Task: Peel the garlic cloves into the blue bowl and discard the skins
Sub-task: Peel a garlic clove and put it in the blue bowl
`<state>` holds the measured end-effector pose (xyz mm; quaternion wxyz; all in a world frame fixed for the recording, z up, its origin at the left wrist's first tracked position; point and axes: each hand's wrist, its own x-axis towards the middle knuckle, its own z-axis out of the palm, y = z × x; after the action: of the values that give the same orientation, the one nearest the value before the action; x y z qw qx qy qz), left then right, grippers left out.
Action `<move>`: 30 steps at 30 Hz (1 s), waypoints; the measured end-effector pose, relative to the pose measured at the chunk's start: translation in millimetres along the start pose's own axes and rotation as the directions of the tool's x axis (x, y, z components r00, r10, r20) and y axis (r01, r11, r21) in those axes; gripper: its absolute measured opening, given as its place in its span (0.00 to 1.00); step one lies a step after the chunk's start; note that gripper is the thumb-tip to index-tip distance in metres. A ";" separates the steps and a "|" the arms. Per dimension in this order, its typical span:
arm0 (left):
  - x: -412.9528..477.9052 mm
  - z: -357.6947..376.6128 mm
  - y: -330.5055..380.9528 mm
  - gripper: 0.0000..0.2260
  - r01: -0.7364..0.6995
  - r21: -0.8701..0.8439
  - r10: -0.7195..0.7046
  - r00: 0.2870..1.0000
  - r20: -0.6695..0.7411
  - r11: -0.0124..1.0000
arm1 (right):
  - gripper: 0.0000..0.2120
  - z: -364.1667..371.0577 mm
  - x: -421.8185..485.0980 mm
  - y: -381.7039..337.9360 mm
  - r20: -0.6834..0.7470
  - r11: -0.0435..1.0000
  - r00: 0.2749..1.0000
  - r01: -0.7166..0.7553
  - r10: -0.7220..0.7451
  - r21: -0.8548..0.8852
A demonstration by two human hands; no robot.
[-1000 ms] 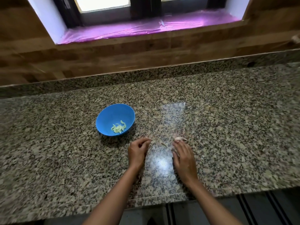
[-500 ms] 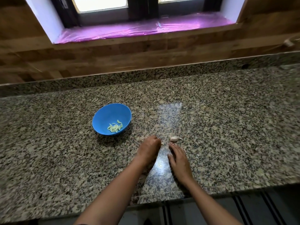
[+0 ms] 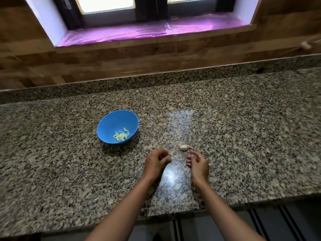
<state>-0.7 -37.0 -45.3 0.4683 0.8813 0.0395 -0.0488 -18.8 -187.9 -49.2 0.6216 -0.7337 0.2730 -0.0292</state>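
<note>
In the head view, the left hand (image 3: pixel 155 164) is seen with fingers curled in; whether a skin is pinched cannot be told. The right hand (image 3: pixel 198 165) is held loosely curled, empty, just beside an unpeeled garlic clove (image 3: pixel 185 147) on the granite counter (image 3: pixel 243 136). Peeled cloves (image 3: pixel 121 135) are gathered in the blue bowl (image 3: pixel 111 122). Thin skins could be lost against the speckled stone and left undiscarded

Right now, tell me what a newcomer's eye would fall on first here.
The round bright blue bowl stands out on the speckled granite counter, left of centre, with pale green peeled garlic cloves heaped inside. Nearer, to its right, one unpeeled whitish garlic clove lies on the stone just beyond the left hand and right hand. Behind, shiny pink film covers the window sill.
</note>
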 end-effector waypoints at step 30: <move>-26.4 -6.4 34.0 0.06 0.220 -0.820 -0.321 0.946 0.047 0.528 | 0.04 17.5 -24.2 -48.8 0.583 0.824 0.778 -0.477 0.234 0.306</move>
<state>-22.7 -51.3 -10.5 0.8047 0.5497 0.2190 -0.0487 -14.9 -157.8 -0.7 0.8135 -0.4874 0.2174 0.2312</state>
